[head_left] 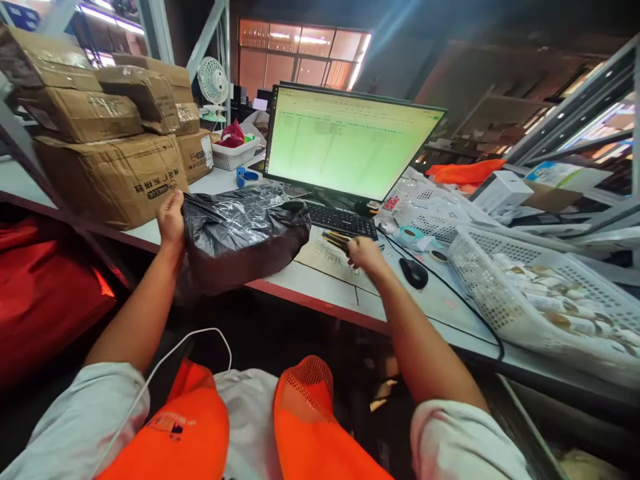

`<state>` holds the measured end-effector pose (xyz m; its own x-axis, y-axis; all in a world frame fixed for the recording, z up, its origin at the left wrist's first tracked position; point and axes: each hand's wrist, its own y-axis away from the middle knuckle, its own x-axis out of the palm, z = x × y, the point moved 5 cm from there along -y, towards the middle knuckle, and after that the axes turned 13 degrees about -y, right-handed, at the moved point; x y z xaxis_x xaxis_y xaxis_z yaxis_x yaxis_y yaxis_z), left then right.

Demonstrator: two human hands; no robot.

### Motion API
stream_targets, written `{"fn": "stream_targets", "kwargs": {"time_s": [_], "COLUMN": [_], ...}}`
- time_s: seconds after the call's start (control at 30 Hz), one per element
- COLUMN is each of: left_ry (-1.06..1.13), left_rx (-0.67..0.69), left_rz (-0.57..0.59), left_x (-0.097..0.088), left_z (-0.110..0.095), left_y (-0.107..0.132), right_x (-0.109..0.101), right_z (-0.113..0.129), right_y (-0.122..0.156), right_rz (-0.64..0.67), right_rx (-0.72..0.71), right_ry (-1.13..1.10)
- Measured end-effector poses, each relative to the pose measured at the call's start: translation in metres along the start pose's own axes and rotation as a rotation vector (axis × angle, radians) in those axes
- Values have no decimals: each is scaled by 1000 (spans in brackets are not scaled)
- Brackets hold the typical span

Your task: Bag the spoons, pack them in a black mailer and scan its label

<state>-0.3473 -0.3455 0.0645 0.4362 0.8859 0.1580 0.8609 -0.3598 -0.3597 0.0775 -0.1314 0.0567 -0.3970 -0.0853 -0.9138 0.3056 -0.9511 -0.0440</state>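
A black plastic bag (240,233) with a bulky shape inside hangs over the front edge of the desk. My left hand (171,219) is closed on its left end, with the thumb on top. My right hand (365,255) is closed around a slim yellow-and-black tool (336,240), which points left toward the bag just in front of the keyboard (340,219). The tool's exact kind is unclear. What the bag contains is hidden.
Cardboard boxes (110,173) are stacked at the left. A lit monitor (345,143) stands behind the keyboard. To the right lie a black mouse (413,273) with cables and a white basket (480,267) of small rolls. A blue tape dispenser (246,177) sits behind the bag.
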Motion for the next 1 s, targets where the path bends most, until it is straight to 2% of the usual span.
{"fn": "stream_targets", "kwargs": {"time_s": [0.07,0.1,0.17,0.2,0.3,0.37,0.43,0.5,0.63,0.7,0.77,0.87,0.93,1.0], "left_ry": [33,32,-3,-35,-137,-187,-224,-239,-266,-286,-293,-286,-286,-286], "left_rx": [-80,-96,-128,-144,-193,-214,-212,-204,-197,-184,-181,-189,-195,-199], "left_rz": [-5,-9,-33,-48,-88,-102,-107,-98,-105,-116,-113,-101,-107,-82], "left_x": [-3,-3,-3,-3,-6,-7,-8,-8,-8,-8,-7,-4,-4,-5], "left_z": [19,24,32,33,33,34,35,39,46,46,43,41,43,46], "left_y": [-6,-7,-9,-8,-4,-1,-1,-2,-6,-6,-6,-4,-5,-10], "right_x": [-44,-67,-102,-108,-92,-71,-53,-42,-43,-54,-68,-97,-115,-128], "right_z": [39,66,136,173,274,325,356,369,358,341,312,243,182,122], "right_y": [-2,0,13,22,45,56,62,64,66,67,70,75,80,86], "right_rz": [-57,-114,-232,-200,-7,35,44,74,114,87,79,97,109,50], "right_rx": [-103,-202,-561,-718,-1023,-1145,-1209,-1228,-1265,-1264,-1219,-1063,-932,-843], "right_ry": [-60,-87,-153,-169,-85,3,81,159,307,380,459,594,633,607]}}
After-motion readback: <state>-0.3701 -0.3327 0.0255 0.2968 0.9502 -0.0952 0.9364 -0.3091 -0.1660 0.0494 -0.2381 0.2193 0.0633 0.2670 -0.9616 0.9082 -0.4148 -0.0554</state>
